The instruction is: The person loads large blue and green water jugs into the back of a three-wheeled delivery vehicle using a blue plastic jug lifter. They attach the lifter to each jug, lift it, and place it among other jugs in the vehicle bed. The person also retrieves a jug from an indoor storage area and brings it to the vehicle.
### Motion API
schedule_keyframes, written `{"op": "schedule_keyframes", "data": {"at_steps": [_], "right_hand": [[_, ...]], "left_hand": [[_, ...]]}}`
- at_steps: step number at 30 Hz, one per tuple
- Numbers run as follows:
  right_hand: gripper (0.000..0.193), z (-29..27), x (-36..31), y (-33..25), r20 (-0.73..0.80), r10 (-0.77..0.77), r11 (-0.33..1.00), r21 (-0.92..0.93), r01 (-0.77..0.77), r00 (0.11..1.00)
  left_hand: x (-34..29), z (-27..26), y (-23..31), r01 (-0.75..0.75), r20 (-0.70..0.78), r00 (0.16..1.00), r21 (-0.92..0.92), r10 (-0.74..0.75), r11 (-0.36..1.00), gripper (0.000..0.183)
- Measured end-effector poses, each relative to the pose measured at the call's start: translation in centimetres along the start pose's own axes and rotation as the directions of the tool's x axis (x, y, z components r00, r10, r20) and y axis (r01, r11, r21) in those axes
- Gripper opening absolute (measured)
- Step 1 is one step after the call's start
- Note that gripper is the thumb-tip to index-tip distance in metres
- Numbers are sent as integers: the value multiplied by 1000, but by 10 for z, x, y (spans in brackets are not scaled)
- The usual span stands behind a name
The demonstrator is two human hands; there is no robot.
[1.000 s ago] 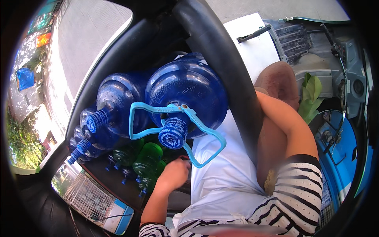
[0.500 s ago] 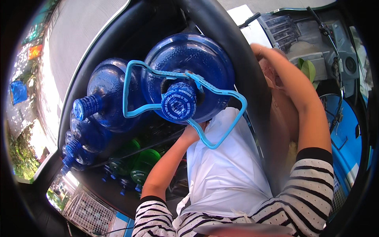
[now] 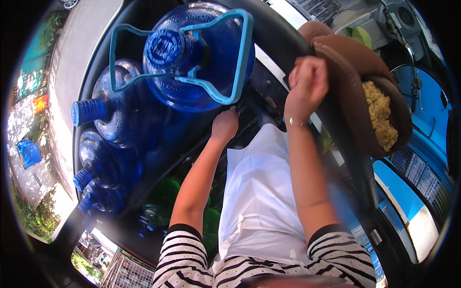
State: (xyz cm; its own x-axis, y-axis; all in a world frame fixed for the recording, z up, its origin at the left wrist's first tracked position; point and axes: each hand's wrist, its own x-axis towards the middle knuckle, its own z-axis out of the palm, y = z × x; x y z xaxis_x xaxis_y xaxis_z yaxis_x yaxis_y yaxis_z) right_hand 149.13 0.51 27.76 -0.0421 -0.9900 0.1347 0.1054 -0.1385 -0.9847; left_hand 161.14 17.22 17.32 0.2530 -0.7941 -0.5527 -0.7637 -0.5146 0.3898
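At the upper middle, a large blue water jug (image 3: 225, 62) stands with its capped neck toward me. A light-blue carrying handle (image 3: 246, 57) sits around its neck. Just below the jug, my left hand (image 3: 225, 124) is closed; its fingertips and anything in them are hidden. Raised beside the black frame and a brown padded seat (image 3: 336, 62), my right hand (image 3: 307, 79) has its fingers curled in, with nothing visible in them. A white apron (image 3: 259, 192) covers my front.
More blue jugs (image 3: 117, 105) lie along the left, caps outward. Lower down are green bottles (image 3: 165, 192). Torn seat padding shows yellow foam (image 3: 379, 115). The black frame (image 3: 278, 38) runs down the right side of the cargo space. Beyond it, blue vehicle panels (image 3: 427, 110) show.
My right hand has come back from over the seat toward the frame. In the picture, the large jug and handle now appear higher and further left. My left hand now shows below the jug.
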Motion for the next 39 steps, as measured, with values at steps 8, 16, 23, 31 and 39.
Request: {"op": "schedule_keyframes", "data": {"at_steps": [8, 16, 23, 31, 39], "right_hand": [[50, -50, -133, 87, 342, 915, 255, -76, -964, 215], [28, -26, -93, 29, 386, 751, 362, 438, -823, 536], [28, -32, -43, -12, 403, 755, 492, 173, -853, 517], [25, -48, -57, 102, 112, 909, 413, -105, -905, 402], [21, -16, 79, 231, -29, 725, 664, -238, -709, 689]], "left_hand": [[-56, 22, 31, -49, 62, 997, -90, 55, 995, 20], [-73, -37, 53, -120, -130, 988, -349, 79, 929, 22], [-152, -106, -25, -172, 32, 983, -217, 183, 961, 40], [-185, -59, -65, 190, 133, 977, -178, -167, 965, 29], [-21, -28, 6, -40, -382, 914, -425, -139, 904, 15]]}}
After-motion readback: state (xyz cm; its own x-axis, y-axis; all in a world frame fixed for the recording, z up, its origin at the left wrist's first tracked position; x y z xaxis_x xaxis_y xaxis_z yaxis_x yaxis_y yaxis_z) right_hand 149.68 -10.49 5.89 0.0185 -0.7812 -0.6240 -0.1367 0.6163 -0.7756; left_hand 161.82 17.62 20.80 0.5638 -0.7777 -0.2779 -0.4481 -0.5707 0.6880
